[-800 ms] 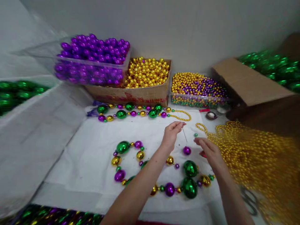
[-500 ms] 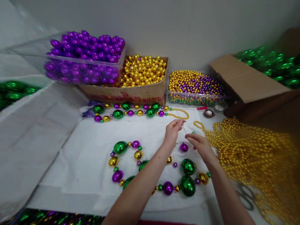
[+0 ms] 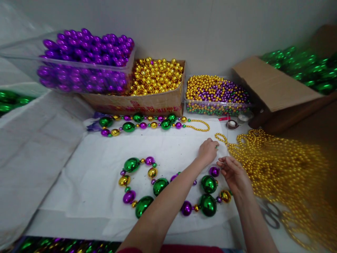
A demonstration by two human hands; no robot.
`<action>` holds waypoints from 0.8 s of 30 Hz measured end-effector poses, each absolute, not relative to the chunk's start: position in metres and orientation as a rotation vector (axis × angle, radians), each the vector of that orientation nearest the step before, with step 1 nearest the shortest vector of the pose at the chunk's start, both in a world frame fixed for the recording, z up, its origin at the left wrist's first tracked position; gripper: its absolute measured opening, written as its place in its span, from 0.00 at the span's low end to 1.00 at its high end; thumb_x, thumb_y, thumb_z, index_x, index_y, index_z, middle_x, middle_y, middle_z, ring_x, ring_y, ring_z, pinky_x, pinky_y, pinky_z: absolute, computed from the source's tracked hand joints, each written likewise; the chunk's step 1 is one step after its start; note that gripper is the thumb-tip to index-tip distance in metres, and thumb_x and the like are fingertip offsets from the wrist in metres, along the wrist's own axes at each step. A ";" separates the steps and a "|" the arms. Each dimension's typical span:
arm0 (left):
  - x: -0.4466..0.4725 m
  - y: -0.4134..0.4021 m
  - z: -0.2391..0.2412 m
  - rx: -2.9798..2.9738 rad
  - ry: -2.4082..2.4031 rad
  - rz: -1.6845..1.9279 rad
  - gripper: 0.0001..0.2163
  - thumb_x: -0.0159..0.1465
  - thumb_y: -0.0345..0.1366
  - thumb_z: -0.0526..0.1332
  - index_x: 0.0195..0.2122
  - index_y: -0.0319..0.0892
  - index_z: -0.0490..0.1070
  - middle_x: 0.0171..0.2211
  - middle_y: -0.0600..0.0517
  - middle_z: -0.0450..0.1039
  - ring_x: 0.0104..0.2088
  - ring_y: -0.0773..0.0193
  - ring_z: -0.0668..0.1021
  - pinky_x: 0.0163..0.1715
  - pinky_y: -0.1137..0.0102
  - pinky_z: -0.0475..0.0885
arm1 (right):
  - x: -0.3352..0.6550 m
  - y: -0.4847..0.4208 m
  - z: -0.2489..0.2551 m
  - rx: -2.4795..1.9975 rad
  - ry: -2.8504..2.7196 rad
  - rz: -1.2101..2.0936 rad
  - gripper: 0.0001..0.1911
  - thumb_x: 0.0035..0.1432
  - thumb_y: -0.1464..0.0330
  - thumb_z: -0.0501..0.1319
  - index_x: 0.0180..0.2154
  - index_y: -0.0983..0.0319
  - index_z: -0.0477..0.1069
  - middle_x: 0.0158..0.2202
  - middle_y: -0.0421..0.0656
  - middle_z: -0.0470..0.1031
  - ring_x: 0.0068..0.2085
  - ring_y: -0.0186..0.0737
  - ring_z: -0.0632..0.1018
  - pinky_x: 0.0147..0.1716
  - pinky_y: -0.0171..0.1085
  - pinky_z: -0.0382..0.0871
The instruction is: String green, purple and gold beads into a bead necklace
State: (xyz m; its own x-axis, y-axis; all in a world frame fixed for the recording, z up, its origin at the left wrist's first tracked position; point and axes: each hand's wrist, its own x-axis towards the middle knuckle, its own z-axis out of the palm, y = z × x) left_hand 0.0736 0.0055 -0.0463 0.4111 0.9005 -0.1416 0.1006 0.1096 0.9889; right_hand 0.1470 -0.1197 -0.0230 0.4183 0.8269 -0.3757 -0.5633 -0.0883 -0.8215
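My left hand [image 3: 207, 151] is closed over the white cloth, its fingertips at a small green bead [image 3: 217, 147]. Beside it, my right hand [image 3: 234, 172] pinches a thin, needle-like wire [image 3: 228, 135] that points upward. A purple bead [image 3: 214, 171] lies by the right fingertips. Below my hands curls a strand of large green, gold and purple beads [image 3: 208, 205], partly covered by my left forearm. Another strand with a gold bead loop [image 3: 202, 120] lies farther back.
A clear bin of purple beads [image 3: 84, 75] rests on a carton of gold beads [image 3: 158, 79]. A bin of small mixed beads [image 3: 217, 93] stands beside it. Gold bead chains [image 3: 279, 168] and scissors [image 3: 271, 215] lie right; a cardboard box [image 3: 273, 84] is behind.
My hands have moved apart: the left has left the wire and shifted right and down to the small green bead. My right hand now holds the wire more upright.
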 end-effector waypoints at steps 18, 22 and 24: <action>-0.011 0.012 -0.012 0.431 0.696 0.846 0.04 0.62 0.30 0.59 0.32 0.36 0.72 0.29 0.49 0.73 0.27 0.71 0.75 0.30 0.76 0.71 | 0.139 -0.129 0.006 -1.352 -0.643 1.024 0.12 0.48 0.60 0.68 0.26 0.62 0.74 0.24 0.40 0.75 0.24 0.31 0.69 0.22 0.29 0.61; -0.019 0.013 -0.014 0.331 0.643 0.887 0.06 0.61 0.25 0.57 0.37 0.36 0.73 0.30 0.48 0.75 0.29 0.71 0.76 0.32 0.76 0.71 | 0.140 -0.134 0.013 -1.518 -0.925 1.006 0.13 0.52 0.59 0.65 0.24 0.61 0.72 0.21 0.39 0.72 0.24 0.32 0.68 0.23 0.31 0.61; -0.024 0.014 -0.016 0.260 0.629 0.931 0.07 0.60 0.24 0.58 0.37 0.35 0.74 0.31 0.47 0.75 0.29 0.70 0.76 0.33 0.75 0.71 | 0.141 -0.141 0.011 -1.620 -1.031 1.010 0.15 0.52 0.57 0.63 0.23 0.61 0.71 0.21 0.40 0.72 0.24 0.34 0.69 0.23 0.32 0.60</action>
State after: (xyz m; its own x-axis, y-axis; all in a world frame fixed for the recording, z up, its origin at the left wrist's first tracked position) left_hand -0.0236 0.0138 -0.0159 0.4357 0.8109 -0.3907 -0.6646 0.5826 0.4679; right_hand 0.1414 -0.1407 0.0105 0.3083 0.9392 -0.1510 0.1702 -0.2106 -0.9626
